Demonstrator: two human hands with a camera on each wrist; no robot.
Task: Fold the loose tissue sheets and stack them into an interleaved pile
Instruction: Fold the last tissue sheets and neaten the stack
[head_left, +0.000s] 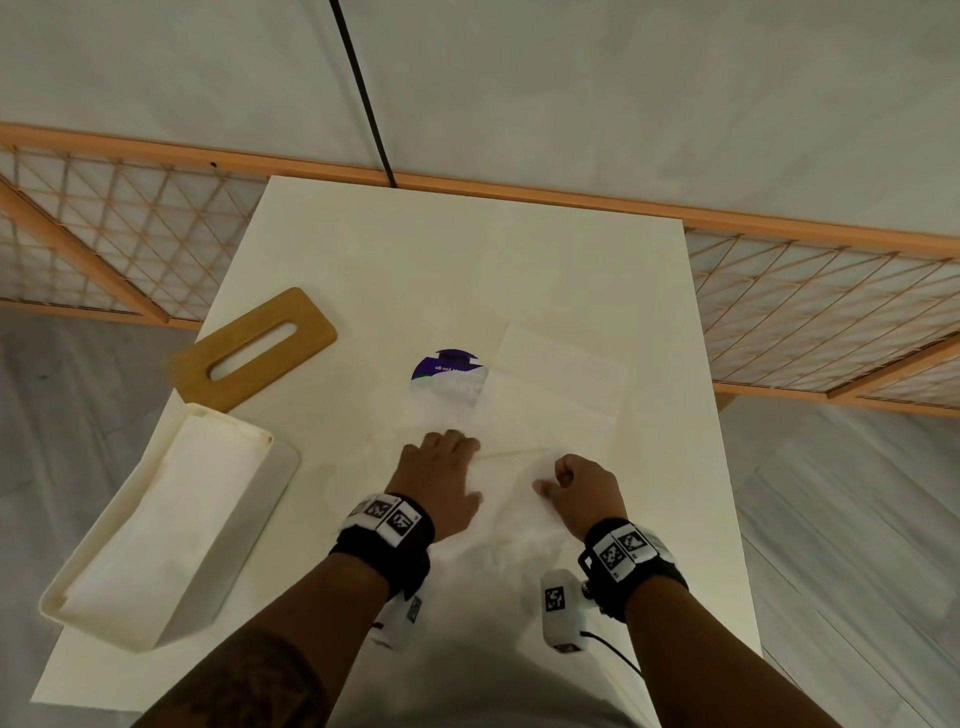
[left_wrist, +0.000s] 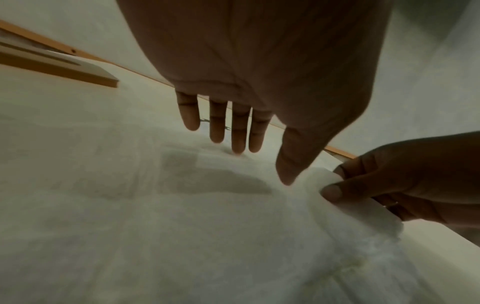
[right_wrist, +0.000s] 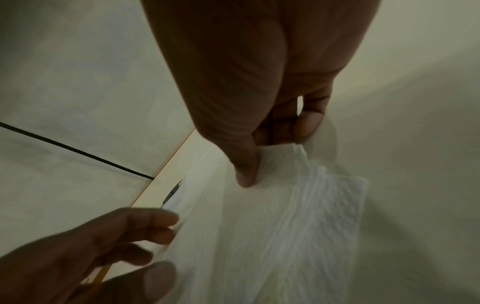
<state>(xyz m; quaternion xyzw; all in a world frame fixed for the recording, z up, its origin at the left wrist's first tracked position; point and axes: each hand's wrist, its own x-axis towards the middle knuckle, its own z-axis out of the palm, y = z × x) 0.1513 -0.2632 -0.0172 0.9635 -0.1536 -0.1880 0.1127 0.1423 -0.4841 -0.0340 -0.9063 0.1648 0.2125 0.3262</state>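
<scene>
A loose white tissue sheet (head_left: 511, 519) lies on the white table (head_left: 415, 260) in front of me. My left hand (head_left: 441, 467) rests flat on its left part, with the fingers (left_wrist: 240, 133) straight. My right hand (head_left: 574, 486) pinches the sheet's right edge (right_wrist: 283, 153) between thumb and fingers and lifts it a little off the table. The raised edge curls over in the left wrist view, where the tissue sheet (left_wrist: 319, 179) meets my right thumb. Beyond my hands lies a flat folded tissue (head_left: 558, 374).
A white tissue box (head_left: 156, 525) holding folded tissues stands at the left, close to the table's edge. Its wooden slotted lid (head_left: 254, 348) lies behind it. A purple round disc (head_left: 447, 364) is half covered by tissue. A wooden lattice screen (head_left: 831, 312) stands behind the table.
</scene>
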